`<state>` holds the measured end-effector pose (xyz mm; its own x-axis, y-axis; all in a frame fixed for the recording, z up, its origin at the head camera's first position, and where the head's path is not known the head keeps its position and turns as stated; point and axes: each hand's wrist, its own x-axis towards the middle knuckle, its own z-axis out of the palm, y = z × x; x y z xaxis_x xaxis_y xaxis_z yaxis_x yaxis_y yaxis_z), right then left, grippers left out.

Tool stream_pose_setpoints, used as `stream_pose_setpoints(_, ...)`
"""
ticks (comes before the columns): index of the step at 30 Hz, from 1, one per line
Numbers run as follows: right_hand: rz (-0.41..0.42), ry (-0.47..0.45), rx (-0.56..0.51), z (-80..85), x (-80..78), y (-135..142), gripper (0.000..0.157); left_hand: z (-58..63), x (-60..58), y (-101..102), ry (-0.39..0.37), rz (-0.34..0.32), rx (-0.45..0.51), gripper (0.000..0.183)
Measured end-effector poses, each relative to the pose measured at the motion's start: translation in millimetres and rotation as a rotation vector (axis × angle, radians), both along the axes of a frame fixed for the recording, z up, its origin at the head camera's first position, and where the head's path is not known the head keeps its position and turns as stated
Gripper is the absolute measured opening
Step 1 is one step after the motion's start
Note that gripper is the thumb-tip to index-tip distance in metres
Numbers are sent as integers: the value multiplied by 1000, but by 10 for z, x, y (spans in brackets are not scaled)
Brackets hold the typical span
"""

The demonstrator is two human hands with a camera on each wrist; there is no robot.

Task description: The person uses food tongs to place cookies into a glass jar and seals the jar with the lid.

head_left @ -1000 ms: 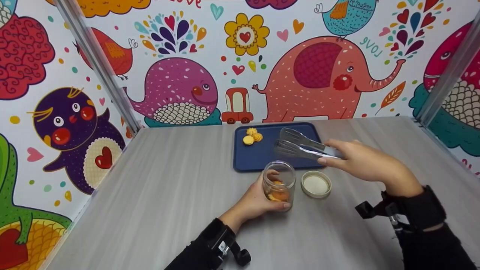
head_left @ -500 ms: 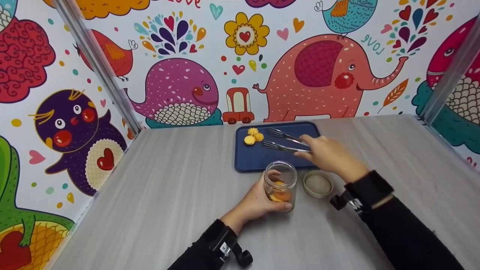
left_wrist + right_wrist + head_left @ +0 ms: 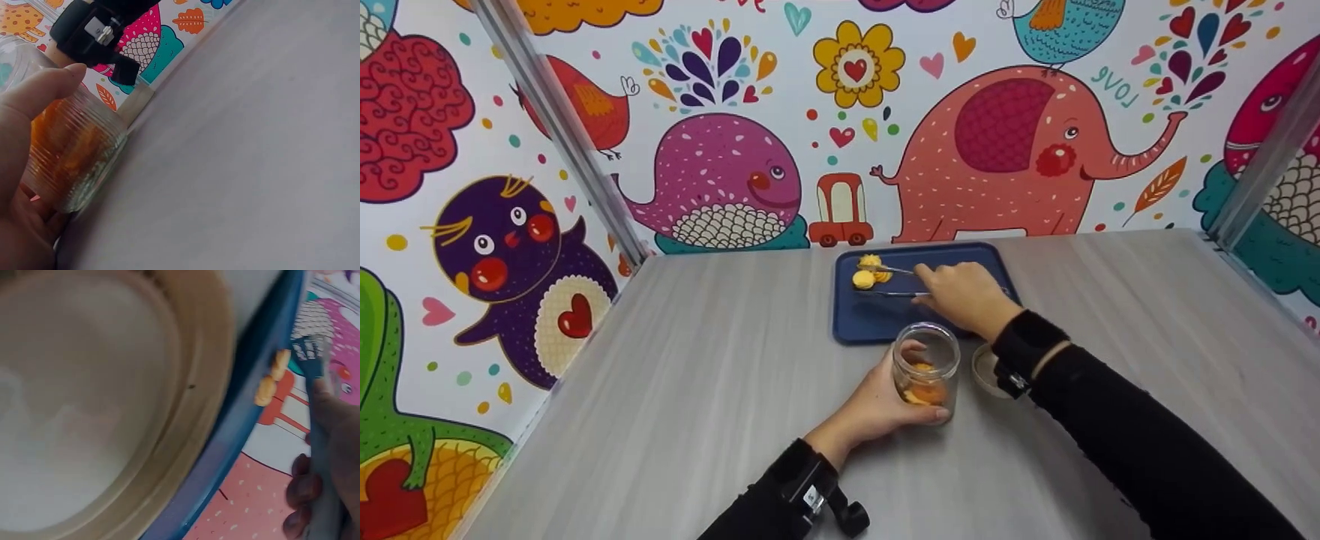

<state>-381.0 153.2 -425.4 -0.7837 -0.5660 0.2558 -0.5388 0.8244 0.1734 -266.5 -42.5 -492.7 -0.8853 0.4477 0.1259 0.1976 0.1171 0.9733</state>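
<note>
While the right arm (image 3: pixel 1132 420) is outstretched, its hand (image 3: pixel 966 298) grips tongs (image 3: pixel 319 444).

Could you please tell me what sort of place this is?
Probably a staged tabletop booth: cartoon-printed panels meet at metal corner posts around a grey wood-grain table.

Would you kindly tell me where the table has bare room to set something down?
The table is bare between the left wall and tray, and between the right sleeve and right wall. Around the glass jar and lid it is crowded: the left hand holds the jar, the right hand holds tongs over the tray.
</note>
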Motion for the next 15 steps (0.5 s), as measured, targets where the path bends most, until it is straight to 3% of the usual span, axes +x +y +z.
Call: stream_pose_setpoints(15,-98,-75,-8,-74,-141,-261,47,40,20,-10,5,-3,-1,83)
